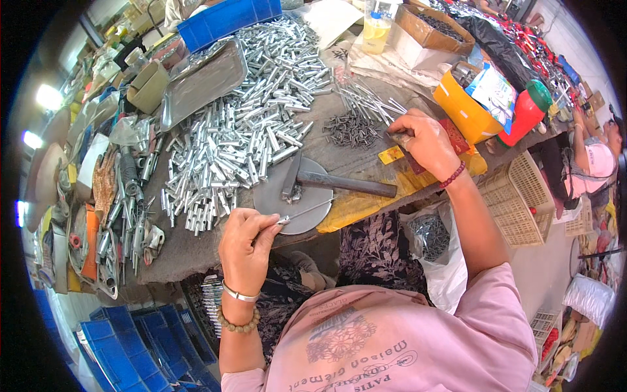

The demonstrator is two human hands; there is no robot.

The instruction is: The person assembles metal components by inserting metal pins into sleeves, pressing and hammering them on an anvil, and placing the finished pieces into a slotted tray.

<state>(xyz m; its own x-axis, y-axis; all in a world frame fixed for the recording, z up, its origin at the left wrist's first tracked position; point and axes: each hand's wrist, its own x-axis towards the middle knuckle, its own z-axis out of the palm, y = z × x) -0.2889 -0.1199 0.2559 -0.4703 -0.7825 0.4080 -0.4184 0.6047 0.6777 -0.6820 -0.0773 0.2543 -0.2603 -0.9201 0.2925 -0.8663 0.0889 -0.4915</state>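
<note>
My left hand (245,243) pinches a small silvery metal tube (283,220) at the near edge of a round grey metal disc (307,219). A thin rod (308,210) extends from the tube across the disc. On the disc rests the head of a hammer (292,178), its handle pointing right. My right hand (428,140) is closed, fingers curled down, beside a pile of short dark pins (353,130) and a bundle of long thin rods (369,101); what its fingertips hold is hidden. A big heap of silvery tubes (228,140) lies left of and beyond the disc.
A metal tray (204,81) and a blue bin (225,23) sit on the heap. Hand tools (134,215) crowd the left. At right stand a yellow container (467,108), a red bottle with green cap (524,111) and, lower, a beige crate (516,199). A cup (375,34) stands behind.
</note>
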